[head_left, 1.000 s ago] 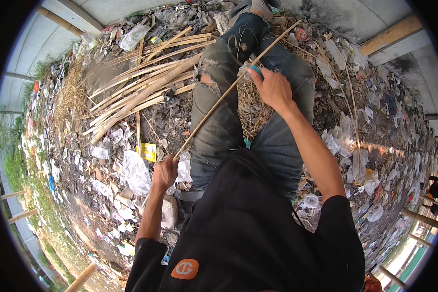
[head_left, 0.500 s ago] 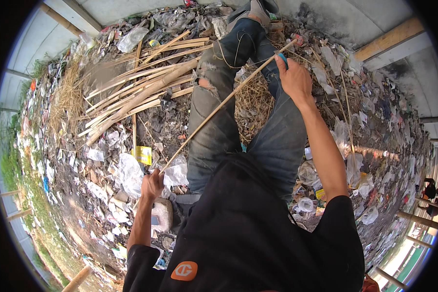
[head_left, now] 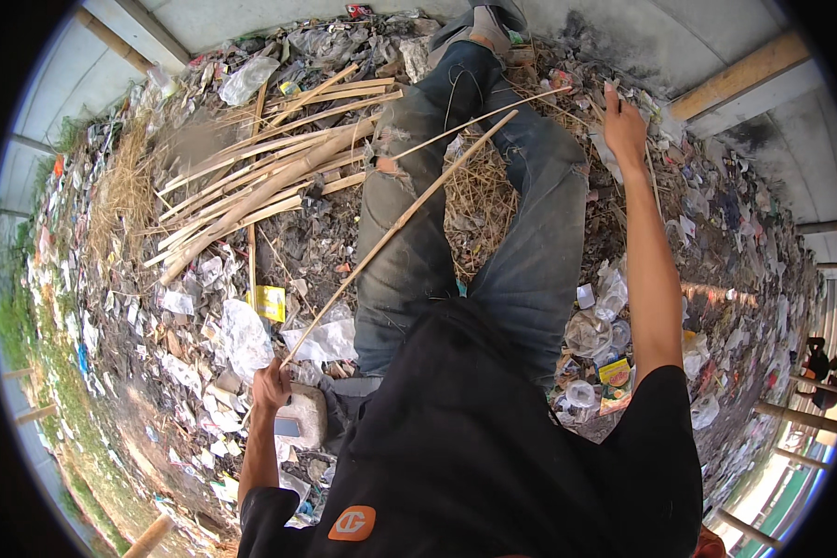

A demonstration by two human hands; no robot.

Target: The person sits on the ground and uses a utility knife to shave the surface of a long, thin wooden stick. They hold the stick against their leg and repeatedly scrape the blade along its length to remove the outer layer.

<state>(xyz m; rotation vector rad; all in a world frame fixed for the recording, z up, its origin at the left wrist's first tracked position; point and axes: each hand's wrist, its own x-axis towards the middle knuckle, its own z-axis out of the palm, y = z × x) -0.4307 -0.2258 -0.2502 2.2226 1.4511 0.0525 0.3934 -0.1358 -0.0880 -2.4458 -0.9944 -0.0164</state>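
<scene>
My left hand (head_left: 271, 384) is closed around the near end of a long, thin wooden stick (head_left: 407, 216). The stick slants up to the right across my jeans (head_left: 409, 270), its far end free above my lower legs. A thinner pale strip (head_left: 479, 118) crosses beyond it, ending short of my right hand (head_left: 626, 128). That hand is out at the far right, off the stick, one finger or thumb pointing up and the others curled. Whatever it holds is hidden from this side.
Split wooden strips and a thicker pole (head_left: 270, 203) lie piled left of my legs. A pale block (head_left: 302, 416) with a dark flat rectangle on it sits by my left forearm. Litter and straw cover the ground; a grey wall (head_left: 614, 42) stands beyond my feet.
My right hand has left the stick's far end and swung outward to the right; the teal thing in it no longer shows. My left hand has drawn the stick nearer and left. The thin strip now shows.
</scene>
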